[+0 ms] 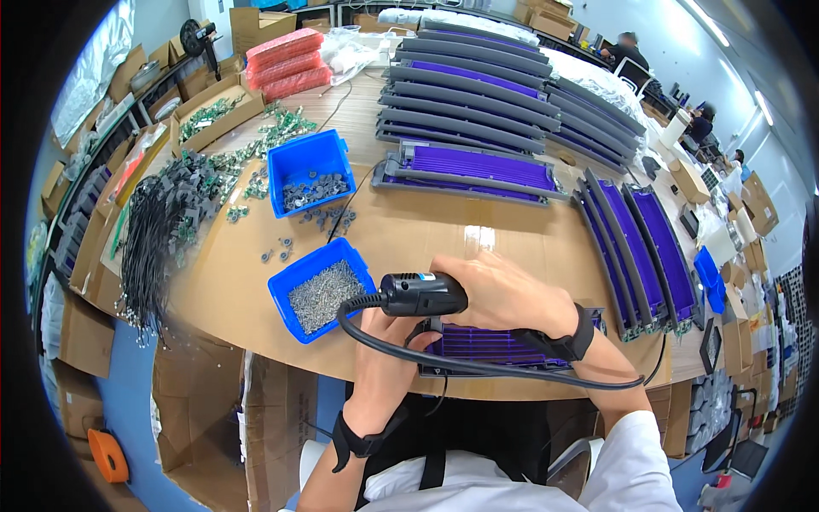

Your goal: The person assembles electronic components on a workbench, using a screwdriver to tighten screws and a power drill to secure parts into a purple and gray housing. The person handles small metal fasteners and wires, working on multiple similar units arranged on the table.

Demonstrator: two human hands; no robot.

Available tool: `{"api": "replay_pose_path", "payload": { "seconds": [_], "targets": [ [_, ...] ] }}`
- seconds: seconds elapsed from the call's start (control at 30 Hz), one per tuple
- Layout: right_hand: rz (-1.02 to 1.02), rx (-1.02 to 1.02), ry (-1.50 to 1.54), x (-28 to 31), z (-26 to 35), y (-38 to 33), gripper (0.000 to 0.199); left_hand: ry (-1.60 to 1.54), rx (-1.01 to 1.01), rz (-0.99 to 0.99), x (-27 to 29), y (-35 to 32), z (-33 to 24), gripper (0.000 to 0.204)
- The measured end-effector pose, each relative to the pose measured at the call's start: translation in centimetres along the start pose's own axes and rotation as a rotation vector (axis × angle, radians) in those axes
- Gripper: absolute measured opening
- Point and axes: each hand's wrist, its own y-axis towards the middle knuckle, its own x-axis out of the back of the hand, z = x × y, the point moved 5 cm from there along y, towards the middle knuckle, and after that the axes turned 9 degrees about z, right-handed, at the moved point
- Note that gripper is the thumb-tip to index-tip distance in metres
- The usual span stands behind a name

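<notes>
My right hand [503, 294] is wrapped round a black electric screwdriver [420, 294], which lies nearly level with its cable end to the left. Its thick cable [478, 365] loops down and across my right forearm. Beneath both hands, at the table's front edge, lies a grey housing with a purple slatted inside [486, 348]. My left hand [386, 354] is at the housing's left end, fingers bent together; what they pinch is hidden under the screwdriver. To its left stands a blue bin of small screws [286, 317]. Behind that, another blue bin [279, 175] holds small grey round parts.
More purple-and-grey housings [478, 175] are stacked at the back and stand in a row [636, 247] at right. Black wires [149, 247] and green circuit boards [281, 128] heap at left. Red bubble-wrap packs [290, 68] lie behind. Other people [627, 55] sit far right.
</notes>
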Motion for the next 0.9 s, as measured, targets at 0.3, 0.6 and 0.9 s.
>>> {"api": "replay_pose_path", "payload": {
  "seconds": [0.3, 0.6, 0.9],
  "targets": [
    [-0.059, 0.017, 0.112, 0.2, -0.9, -0.5, 0.043, -0.302, 0.182, 0.067, -0.4, -0.6, 0.7, 0.037],
    [-0.116, 0.177, 0.082, -0.6, -2.5, -0.1, 0.041, -0.241, 0.228, 0.185, -0.5, -0.2, 0.9, 0.042],
    [-0.221, 0.233, 0.142, -1.2, -2.9, -0.8, 0.026, -0.415, 0.254, 0.1, -2.7, -1.5, 4.2, 0.04]
  ]
}}
